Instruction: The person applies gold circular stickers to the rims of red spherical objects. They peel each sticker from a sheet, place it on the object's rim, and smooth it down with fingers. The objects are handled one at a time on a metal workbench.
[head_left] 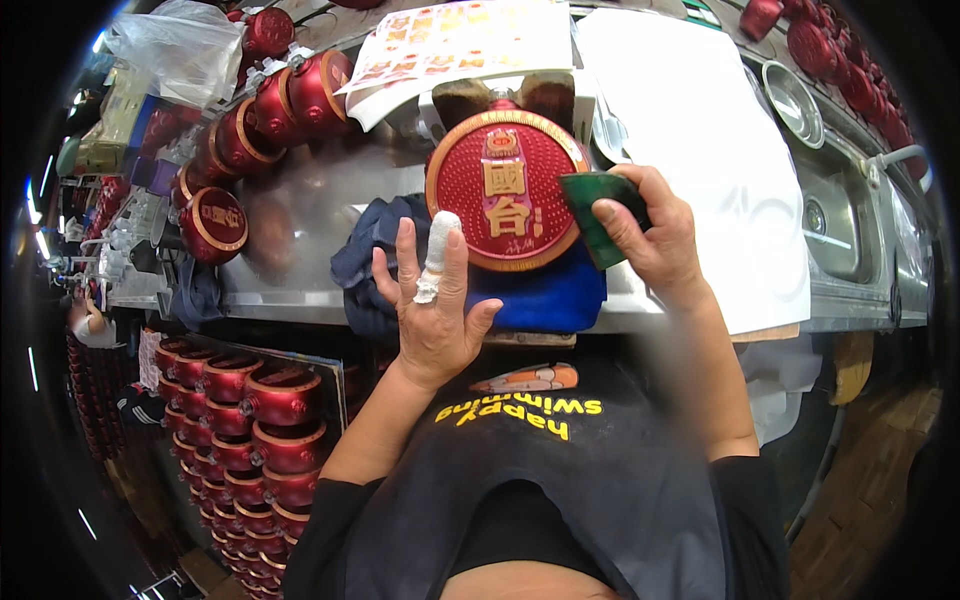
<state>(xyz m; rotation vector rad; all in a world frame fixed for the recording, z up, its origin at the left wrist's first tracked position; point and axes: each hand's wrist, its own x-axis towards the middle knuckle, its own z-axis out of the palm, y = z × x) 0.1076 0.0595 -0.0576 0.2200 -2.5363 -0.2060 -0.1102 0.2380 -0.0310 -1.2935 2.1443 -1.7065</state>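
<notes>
The left hand (435, 325), fingers spread apart, is near the round red bottle (507, 192) just beyond a blue cloth (555, 298), its studded face (463, 180) bearing raised gold characters (503, 180) inside a gold rim (434, 185), and the right hand (660, 235) clamps a green pad (592, 222) at the rim's right.

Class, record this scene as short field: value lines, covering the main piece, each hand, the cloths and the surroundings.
Main piece: red round vessel with gold rim
Left hand: fingers spread, one bandaged white; overlaps vessel's left edge, contact unclear
Right hand: grips flat green piece at vessel's right edge
Cloths: bright blue cloth below vessel; dark cloth left
Surroundings: other red vessels upper left; steel sink right
</notes>
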